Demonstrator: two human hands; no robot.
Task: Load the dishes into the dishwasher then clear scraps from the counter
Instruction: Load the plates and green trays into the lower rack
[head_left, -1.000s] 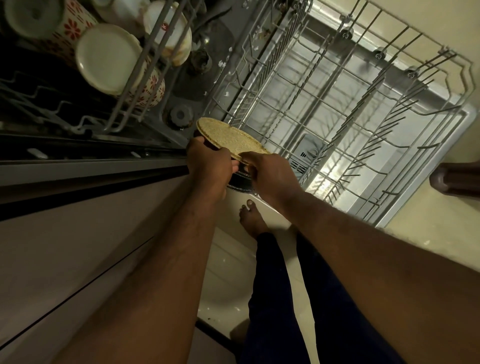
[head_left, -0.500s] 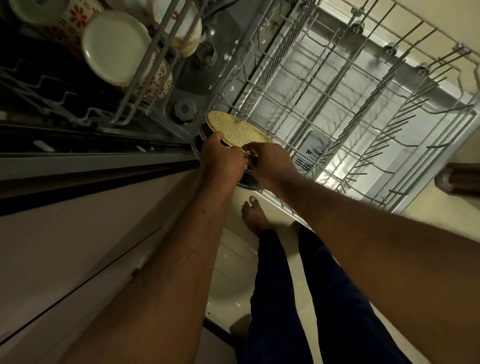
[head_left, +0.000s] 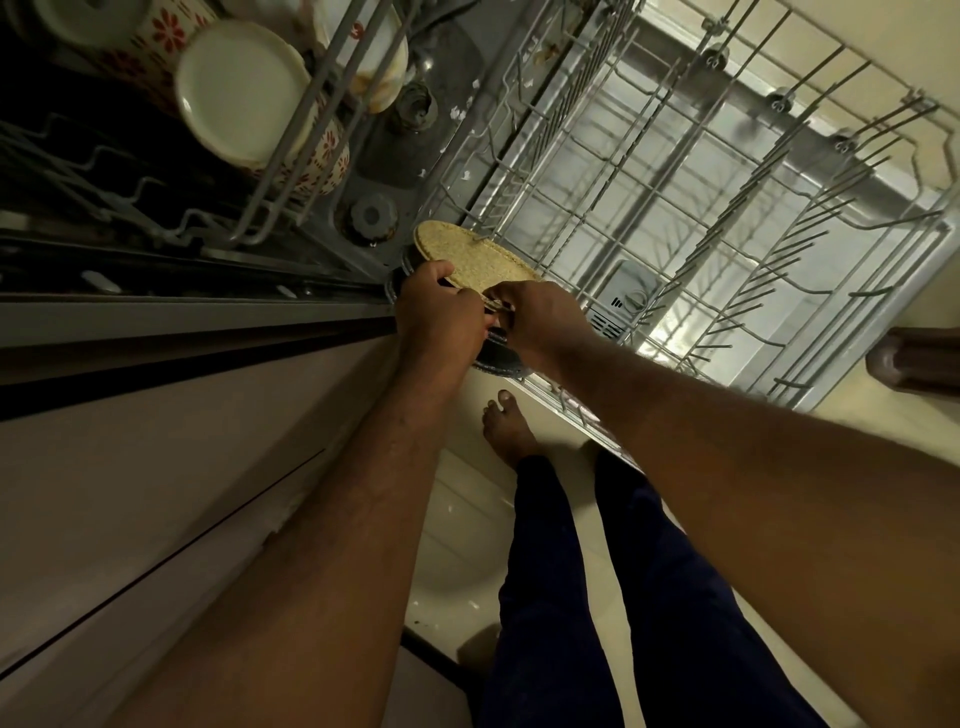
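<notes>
Dim, warm light; wide-angle distortion

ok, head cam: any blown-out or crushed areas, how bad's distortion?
Head view: glare on the door beneath the lower rack; upper rack interior nearly black; rack wires bow, wide-angle distortion; left hand, right hand and tan plate are sharp.

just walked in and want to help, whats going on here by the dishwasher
A person is loading the dishwasher. Both the left hand and the right hand grip the near edge of a tan speckled plate, held tilted over the near corner of the pulled-out lower rack. A dark round dish sits right under the hands; whether they hold it too is unclear. Flowered mugs sit in the upper rack.
</notes>
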